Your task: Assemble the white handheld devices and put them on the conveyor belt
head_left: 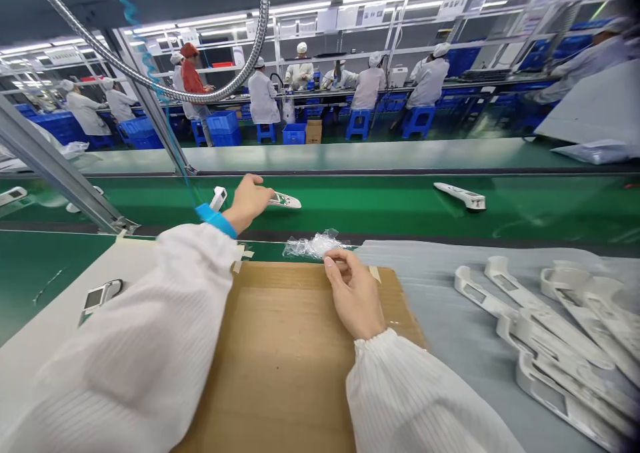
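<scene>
My left hand (pixel 249 201) reaches out over the green conveyor belt (pixel 380 203) and its fingers close on the near end of a white plastic device (pixel 285 200) lying on the belt. A second white part (pixel 218 198) lies just left of that wrist. My right hand (pixel 353 293) rests on a brown cardboard sheet (pixel 280 353), fingers pinched at the edge of a crumpled clear plastic film (pixel 314 245). Both arms wear white sleeves.
Several white plastic housings (pixel 545 326) lie on grey foam at the right. Another white device (pixel 463 195) rides the belt at the right. A small metal-framed part (pixel 100 298) sits at left. A flexible metal hose (pixel 235 80) arcs overhead. Workers in white sit at far benches.
</scene>
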`<move>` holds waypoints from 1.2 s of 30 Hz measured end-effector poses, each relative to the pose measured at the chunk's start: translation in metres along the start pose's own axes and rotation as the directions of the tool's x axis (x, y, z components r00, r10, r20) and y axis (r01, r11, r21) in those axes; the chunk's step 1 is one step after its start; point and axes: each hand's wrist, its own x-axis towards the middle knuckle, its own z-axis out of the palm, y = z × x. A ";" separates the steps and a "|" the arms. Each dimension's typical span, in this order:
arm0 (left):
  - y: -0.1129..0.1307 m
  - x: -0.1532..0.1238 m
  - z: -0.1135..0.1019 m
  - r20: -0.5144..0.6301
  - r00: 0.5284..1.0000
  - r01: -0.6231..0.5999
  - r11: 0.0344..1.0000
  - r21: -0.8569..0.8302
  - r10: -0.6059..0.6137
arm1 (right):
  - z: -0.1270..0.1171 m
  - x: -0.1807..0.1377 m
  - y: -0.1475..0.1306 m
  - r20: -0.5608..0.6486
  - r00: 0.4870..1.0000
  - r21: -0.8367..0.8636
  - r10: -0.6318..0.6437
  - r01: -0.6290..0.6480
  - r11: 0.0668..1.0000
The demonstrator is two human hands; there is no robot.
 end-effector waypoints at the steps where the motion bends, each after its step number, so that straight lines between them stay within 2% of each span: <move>1: 0.006 -0.017 -0.016 0.004 0.999 -0.040 0.999 -0.030 0.040 | -0.001 0.000 -0.002 -0.015 1.000 0.000 -0.023 0.023 1.000; 4: 0.020 -0.070 -0.052 0.069 0.975 -0.200 0.973 -0.118 0.209 | -0.003 -0.003 -0.008 -0.038 0.991 0.030 -0.126 0.127 0.991; 6: 0.021 -0.102 -0.055 0.153 0.959 -0.196 0.947 -0.253 0.239 | -0.001 -0.006 -0.012 0.071 0.984 0.093 -0.166 0.159 0.983; 9: 0.006 -0.133 -0.027 0.129 0.974 -0.095 0.857 -0.507 0.184 | 0.006 -0.015 -0.013 0.375 0.914 0.199 -0.151 0.079 0.977; 11: -0.011 -0.146 0.001 0.083 0.991 -0.039 0.815 -0.578 0.106 | 0.011 -0.020 -0.012 0.461 0.879 0.219 -0.122 0.020 0.975; 13: -0.027 -0.155 0.021 0.158 0.985 0.010 0.881 -0.473 0.073 | 0.014 -0.023 -0.010 0.437 0.894 0.204 -0.095 0.004 0.979; 15: -0.038 -0.160 0.029 0.287 0.956 0.035 0.939 -0.342 0.068 | 0.012 -0.021 -0.009 0.370 0.927 0.138 -0.067 0.016 0.990; 18: -0.042 -0.161 0.023 0.470 0.872 0.017 0.951 -0.308 0.136 | 0.003 -0.011 -0.008 0.192 0.975 -0.025 -0.108 0.115 0.993; 20: -0.041 -0.160 0.016 0.516 0.834 -0.063 0.963 -0.260 0.194 | -0.004 -0.005 -0.007 0.114 0.965 -0.123 -0.238 0.251 0.960; 22: -0.038 -0.161 0.011 0.492 0.833 -0.193 0.966 -0.171 0.254 | -0.010 0.000 -0.005 0.112 0.918 -0.240 -0.379 0.395 0.887; 24: -0.036 -0.162 0.008 0.452 0.836 -0.294 0.950 -0.108 0.310 | -0.013 0.002 -0.004 0.136 0.873 -0.375 -0.469 0.483 0.791; 29: -0.038 -0.165 0.004 0.400 0.846 -0.377 0.926 -0.017 0.352 | -0.011 -0.003 -0.007 0.160 0.794 -0.563 -0.586 0.561 0.606; 31: -0.041 -0.161 0.004 0.407 0.852 -0.366 0.931 0.015 0.329 | -0.008 -0.009 -0.010 0.201 0.778 -0.575 -0.595 0.585 0.572; 32: -0.042 -0.158 0.003 0.392 0.871 -0.335 0.941 0.037 0.295 | -0.007 -0.012 -0.011 0.230 0.771 -0.559 -0.593 0.604 0.569; 34: -0.047 -0.149 0.001 0.298 0.935 -0.227 0.969 0.093 0.190 | -0.005 -0.014 -0.011 0.283 0.769 -0.491 -0.573 0.629 0.602; 36: -0.053 -0.139 -0.004 0.167 0.982 -0.104 0.991 0.079 0.090 | -0.001 -0.008 -0.008 0.260 0.812 -0.437 -0.523 0.582 0.686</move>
